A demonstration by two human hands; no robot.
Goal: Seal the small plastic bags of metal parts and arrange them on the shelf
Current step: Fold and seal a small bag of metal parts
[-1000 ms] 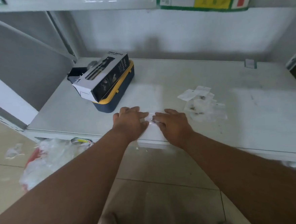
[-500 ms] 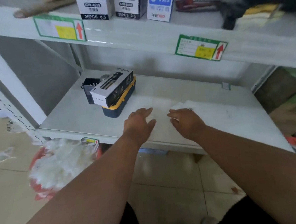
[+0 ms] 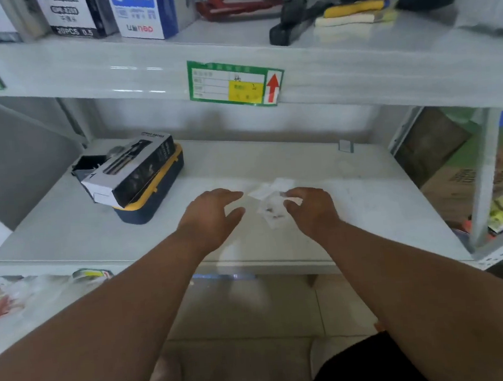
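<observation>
Clearly shown: both of my hands over the middle shelf (image 3: 364, 200), just inside its front edge. My left hand (image 3: 213, 213) hovers with fingers spread and relaxed, grasping nothing, just beside the heap of small plastic bags (image 3: 270, 202). My right hand (image 3: 311, 208) sits at the heap's right side with fingers curled towards it; the frame is blurred, so I cannot tell whether it pinches a bag or only touches one. The bags lie loosely overlapped, with dark specks, presumably the metal parts, showing through the film.

Risks, as I judge them. The bags are thin, clear and pale against a pale shelf, so I could lift two at once or miss an edge. Any bag not yet pressed closed could spill its parts if tipped mouth-down, and loose parts might roll to the front edge and drop to the tiled floor (image 3: 247, 315). A sweeping left hand could scatter the heap. The boxed item on the yellow-and-blue case (image 3: 152, 194) stands well apart to the left and poses little hazard.
</observation>
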